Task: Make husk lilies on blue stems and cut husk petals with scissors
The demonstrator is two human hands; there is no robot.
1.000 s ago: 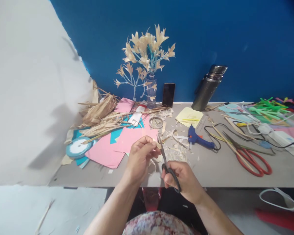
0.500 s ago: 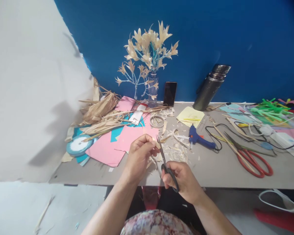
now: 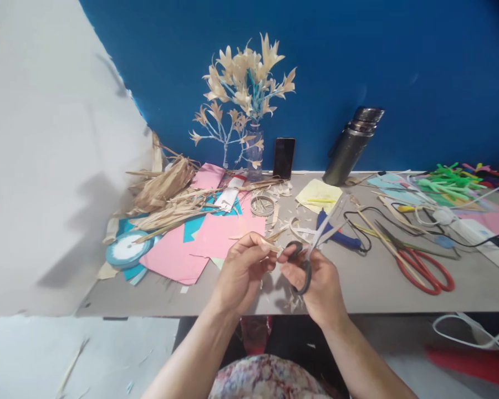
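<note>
My left hand [image 3: 243, 271] is closed in a pinch on a small pale strip of corn husk [image 3: 270, 245], above the front of the table. Close on its right, my right hand [image 3: 318, 282] holds black-handled scissors [image 3: 303, 277], their blades now apart and pointing up and away to the right. The fingertips of both hands nearly meet at the strip; whether the right ones touch it I cannot tell. Behind the scissor blades lies a blue glue gun [image 3: 341, 238]. Pale husk scraps [image 3: 293, 302] lie under and around my hands.
Pink paper sheets [image 3: 228, 235], dried husks [image 3: 162, 188] and a blue ribbon spool [image 3: 128, 248] lie left. Behind stand husk flowers [image 3: 249, 72] in a bottle, a phone [image 3: 284, 158] and a thermos [image 3: 351, 147]. Red-handled scissors [image 3: 426, 271] and a power strip [image 3: 486, 246] are right.
The scissors have swung away from the strip, their blades turning up to the right and spreading. My right hand's fingertips have come close to my left hand. The view has shifted slightly.
</note>
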